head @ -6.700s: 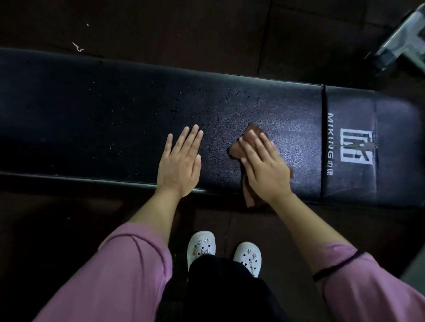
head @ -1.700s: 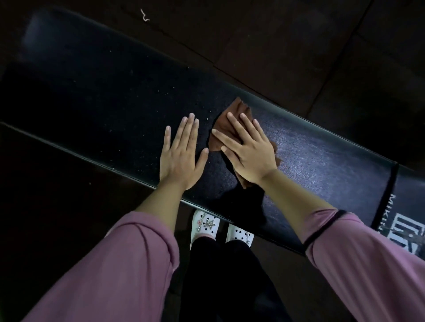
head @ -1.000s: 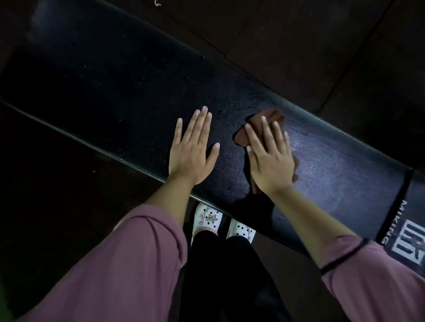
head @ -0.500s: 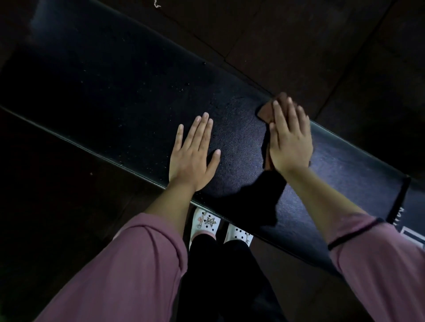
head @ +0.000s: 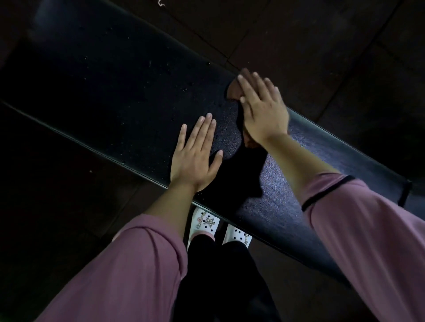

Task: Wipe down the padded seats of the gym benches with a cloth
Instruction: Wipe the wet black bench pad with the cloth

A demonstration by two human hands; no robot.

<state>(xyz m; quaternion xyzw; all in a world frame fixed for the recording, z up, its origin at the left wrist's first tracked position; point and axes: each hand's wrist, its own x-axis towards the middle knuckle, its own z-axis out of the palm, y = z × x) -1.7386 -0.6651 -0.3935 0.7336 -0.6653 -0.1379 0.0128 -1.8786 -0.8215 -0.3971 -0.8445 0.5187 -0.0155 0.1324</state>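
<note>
A pair of white perforated clogs with metallic star charms (head: 208, 224) stands on the dark tiled floor (head: 310, 39), partly under black trouser legs (head: 220, 275). A small pale scrap, perhaps string (head: 160, 2), lies at the floor's far edge.

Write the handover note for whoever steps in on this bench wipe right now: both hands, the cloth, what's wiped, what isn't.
Left hand: flat, fingers straight, resting on the black padded bench seat near its near edge.
Right hand: fingers straight, pressing the brown cloth at the seat's far edge.
Done: the stretch right of the hands looks smooth, free of droplets.
Left: droplets still speck the seat left of the hands; wipe that way. Other benches are out of view.
</note>
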